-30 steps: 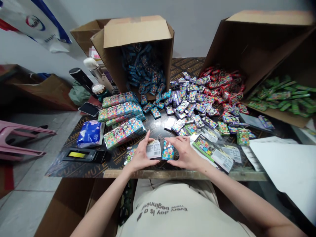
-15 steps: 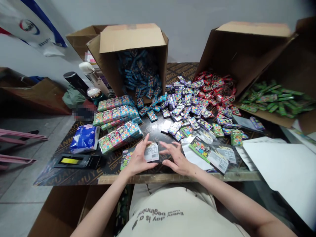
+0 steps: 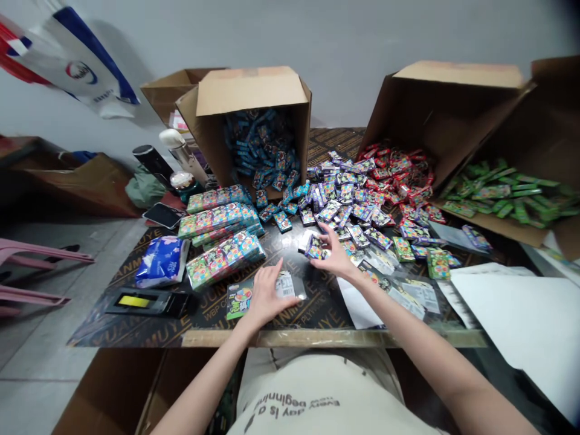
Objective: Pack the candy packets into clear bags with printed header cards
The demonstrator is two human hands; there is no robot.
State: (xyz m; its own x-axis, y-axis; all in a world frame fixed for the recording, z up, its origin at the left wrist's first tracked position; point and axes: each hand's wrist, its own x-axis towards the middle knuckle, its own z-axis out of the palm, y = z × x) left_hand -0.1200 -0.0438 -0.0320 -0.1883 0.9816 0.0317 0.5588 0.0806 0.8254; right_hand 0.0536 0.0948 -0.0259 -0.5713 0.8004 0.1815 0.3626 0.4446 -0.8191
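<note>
My left hand (image 3: 267, 295) rests over a flat printed card (image 3: 238, 300) near the table's front edge, its thumb and fingers apart. The card shows a green and black design on the left and a white label with a barcode on the right. With thumb and fingertips, my right hand (image 3: 336, 257) grips a small purple candy box (image 3: 314, 247) at the near side of a loose pile of purple boxes (image 3: 347, 193). More printed cards (image 3: 410, 296) lie partly beneath my right forearm.
Open cartons stand behind, holding blue boxes (image 3: 267, 148), red boxes (image 3: 399, 172) and green boxes (image 3: 512, 190). Wrapped multipacks (image 3: 224, 260) are stacked at left beside a blue tissue pack (image 3: 161, 260) and a black tray (image 3: 147, 302). White paper sheets (image 3: 516, 308) cover the right side.
My right hand has moved away from the card, up and to the right, and has closed on a small purple box. My left hand stays on the card. The view has shifted slightly.
</note>
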